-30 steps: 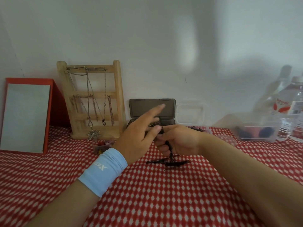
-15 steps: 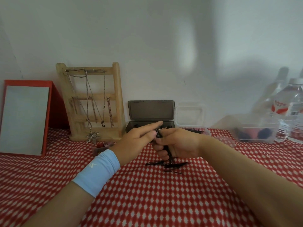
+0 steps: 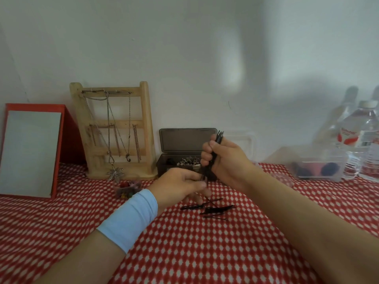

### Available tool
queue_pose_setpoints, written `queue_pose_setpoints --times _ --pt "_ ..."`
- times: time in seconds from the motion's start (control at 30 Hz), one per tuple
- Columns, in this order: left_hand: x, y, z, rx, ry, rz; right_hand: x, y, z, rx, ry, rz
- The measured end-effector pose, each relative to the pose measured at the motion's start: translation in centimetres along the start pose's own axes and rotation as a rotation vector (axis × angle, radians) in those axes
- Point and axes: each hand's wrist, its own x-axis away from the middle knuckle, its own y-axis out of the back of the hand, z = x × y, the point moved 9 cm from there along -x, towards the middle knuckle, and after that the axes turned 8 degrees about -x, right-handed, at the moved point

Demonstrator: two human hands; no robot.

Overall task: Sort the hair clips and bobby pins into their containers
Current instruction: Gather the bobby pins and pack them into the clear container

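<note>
**A:** What sits nearest the camera?

**B:** The person's two forearms, both cut off by the bottom edge, above a red-and-white checked surface. The left one wears a pale blue wristband.

**A:** And the pins?

**B:** A few loose bobby pins lie scattered on the surface, just past the left hand. That hand's fingers are curled, with the tips drawn together at the foot of the bundle. Blur hides whether they pinch a pin.

**A:** The right hand?

**B:** It is raised, with its fist wrapped round that upright bundle of black pins. Their ends poke out above the fingers.

**A:** Further back?

**B:** A dark box stands with its lid up and clips inside, its front partly hidden by both hands. Beside it, the right hand covers most of a clear container. The left wrist half hides a small tub of coloured bits. At far right, a clear tub holds dark and red shapes too blurred to name.
</note>
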Motion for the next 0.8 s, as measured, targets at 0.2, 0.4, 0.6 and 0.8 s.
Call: queue_pose_setpoints --times 0.2,0.4,0.6,0.8 --pt "-0.3 1.1 1.8 0.339 0.078 -0.112 0.4 -0.5 -1.4 0.047 -0.055 0.009" --pt "0.0 1.0 2.3 0.410 0.190 -0.119 0.4 -0.8 -1.3 0.012 -0.073 0.041" --pt "0.0 -1.1 1.6 0.974 0.256 -0.065 0.2 -1.0 0.5 0.120 0.083 0.023" --pt "0.0 -1.2 0.4 1.274 0.193 0.014 0.5 -1.3 -1.0 0.506 0.089 0.095"
